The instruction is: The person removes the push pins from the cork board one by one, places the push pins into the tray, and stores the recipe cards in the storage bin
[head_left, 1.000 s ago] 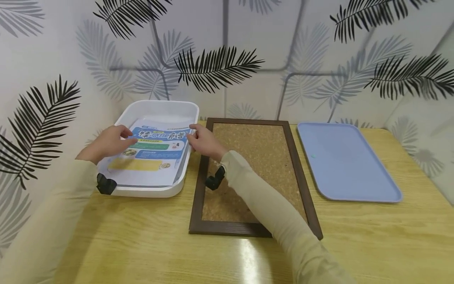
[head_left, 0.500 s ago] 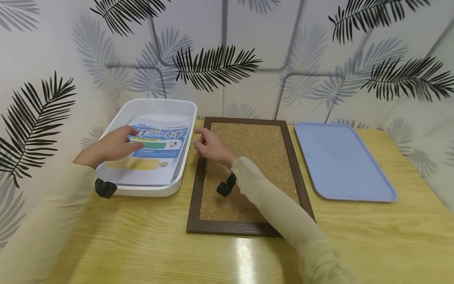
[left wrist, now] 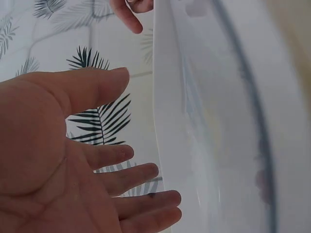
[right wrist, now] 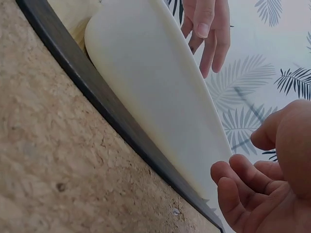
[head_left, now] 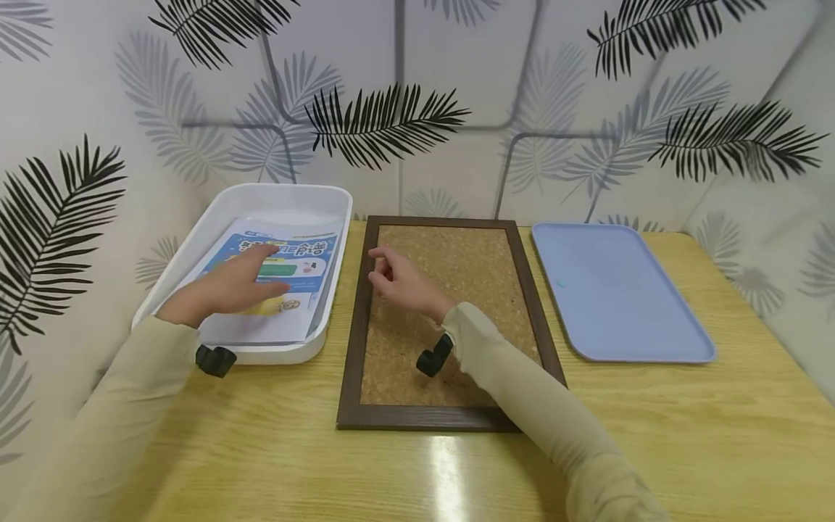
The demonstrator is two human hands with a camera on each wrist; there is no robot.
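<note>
My left hand [head_left: 238, 286] hovers over a white plastic tray [head_left: 287, 203], thumb and fingers spread apart and nothing between them. Inside the tray lies a stack of printed paper sheets [head_left: 261, 330]; the top one has blue, green and yellow blocks and large Chinese lettering, partly covered by that hand. My right hand [head_left: 411, 286] is over the left part of a cork board [head_left: 450, 268] with a dark brown frame. Its fingers are loosely bent and hold nothing, as the right wrist view also shows, where the tray's pale outer wall [right wrist: 141, 73] stands beyond the board's frame.
Right of the cork board lies a shallow light-blue tray [head_left: 620, 290] with a tiny teal speck on it. Everything rests on a yellow wooden table [head_left: 261, 449]. Behind the table rises a wall covering [head_left: 457, 174] with a leaf pattern.
The right hand has moved away from the white tray's right rim, rightward and nearer, over the cork board. The left hand has shifted rightward over the papers. The view has turned slightly.
</note>
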